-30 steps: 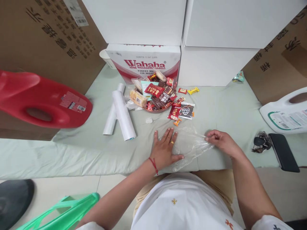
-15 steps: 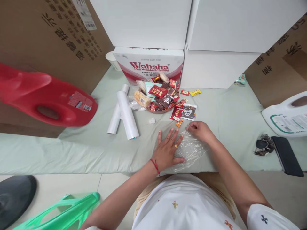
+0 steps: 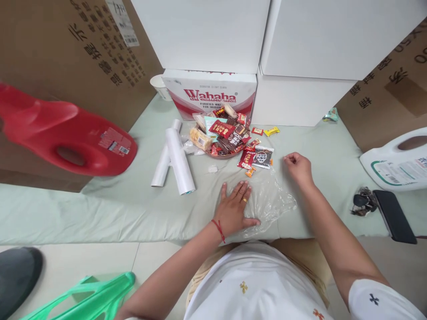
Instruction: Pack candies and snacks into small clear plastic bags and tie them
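A clear plastic bag (image 3: 271,200) lies crumpled on the pale green cloth (image 3: 133,209) right in front of me. My left hand (image 3: 235,209) lies flat on the bag's left part, fingers spread, a ring on one finger. My right hand (image 3: 298,166) is curled into a loose fist at the bag's far right corner; whether it pinches the plastic I cannot tell. Just beyond it sits a dark snack packet (image 3: 263,158) beside a red one (image 3: 246,158), and behind them a dish heaped with wrapped snacks (image 3: 223,133).
Two white rolls (image 3: 175,155) lie left of the snacks. A red jug (image 3: 63,133) rests at left, a white jug (image 3: 396,162) at right, with keys (image 3: 362,202) and a black phone (image 3: 395,215) near it. Cardboard and white boxes, one marked Wahaha (image 3: 210,91), wall the back. A green plastic piece (image 3: 86,298) lies on the floor.
My right hand went from the bag's right edge to its top, then out to the far right corner. The bag is spread wider. My left hand stayed pressed on it.
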Demonstrator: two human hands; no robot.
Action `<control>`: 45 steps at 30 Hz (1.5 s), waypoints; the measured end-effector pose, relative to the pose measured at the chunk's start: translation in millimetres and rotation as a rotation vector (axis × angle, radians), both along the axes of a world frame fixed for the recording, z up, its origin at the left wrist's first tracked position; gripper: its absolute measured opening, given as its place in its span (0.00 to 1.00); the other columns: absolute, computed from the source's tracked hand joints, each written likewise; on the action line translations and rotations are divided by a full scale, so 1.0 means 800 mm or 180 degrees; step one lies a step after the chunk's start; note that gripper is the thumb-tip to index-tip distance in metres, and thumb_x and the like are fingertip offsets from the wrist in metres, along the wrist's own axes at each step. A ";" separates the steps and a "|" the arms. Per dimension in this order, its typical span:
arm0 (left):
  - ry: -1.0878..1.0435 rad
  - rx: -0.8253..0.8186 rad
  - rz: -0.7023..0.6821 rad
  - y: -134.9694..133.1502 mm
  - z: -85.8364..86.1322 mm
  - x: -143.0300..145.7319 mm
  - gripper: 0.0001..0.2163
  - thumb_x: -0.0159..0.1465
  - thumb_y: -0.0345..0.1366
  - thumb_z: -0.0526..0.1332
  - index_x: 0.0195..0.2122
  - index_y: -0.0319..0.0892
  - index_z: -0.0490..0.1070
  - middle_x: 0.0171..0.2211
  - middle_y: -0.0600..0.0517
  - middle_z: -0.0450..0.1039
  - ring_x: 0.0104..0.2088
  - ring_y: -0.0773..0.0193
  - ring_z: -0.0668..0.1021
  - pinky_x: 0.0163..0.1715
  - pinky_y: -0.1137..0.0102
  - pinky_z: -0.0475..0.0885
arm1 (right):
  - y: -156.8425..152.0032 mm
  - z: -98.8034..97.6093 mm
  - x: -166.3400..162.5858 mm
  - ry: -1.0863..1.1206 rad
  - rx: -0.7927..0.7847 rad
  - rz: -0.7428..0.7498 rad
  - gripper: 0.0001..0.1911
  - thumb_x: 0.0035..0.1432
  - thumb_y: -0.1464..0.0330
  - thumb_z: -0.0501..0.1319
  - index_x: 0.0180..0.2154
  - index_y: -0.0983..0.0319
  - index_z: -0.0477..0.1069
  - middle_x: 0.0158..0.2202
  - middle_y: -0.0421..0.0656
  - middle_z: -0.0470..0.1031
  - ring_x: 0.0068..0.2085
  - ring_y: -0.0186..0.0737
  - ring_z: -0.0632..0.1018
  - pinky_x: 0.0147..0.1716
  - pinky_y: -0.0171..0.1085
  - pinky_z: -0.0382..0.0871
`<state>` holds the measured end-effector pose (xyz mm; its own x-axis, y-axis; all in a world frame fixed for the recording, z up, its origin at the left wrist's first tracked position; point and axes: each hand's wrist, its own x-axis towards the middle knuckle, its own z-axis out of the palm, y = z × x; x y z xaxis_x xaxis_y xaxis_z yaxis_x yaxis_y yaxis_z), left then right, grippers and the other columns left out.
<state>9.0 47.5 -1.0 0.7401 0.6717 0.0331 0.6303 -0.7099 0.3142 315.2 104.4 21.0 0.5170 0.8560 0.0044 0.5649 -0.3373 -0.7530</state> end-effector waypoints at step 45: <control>0.0095 -0.0463 -0.0031 0.008 0.003 0.001 0.66 0.50 0.75 0.62 0.76 0.32 0.39 0.74 0.28 0.46 0.75 0.37 0.53 0.69 0.36 0.26 | -0.108 0.016 -0.054 -0.0937 0.0074 0.3797 0.28 0.63 0.61 0.68 0.62 0.61 0.71 0.56 0.55 0.75 0.67 0.59 0.64 0.66 0.61 0.58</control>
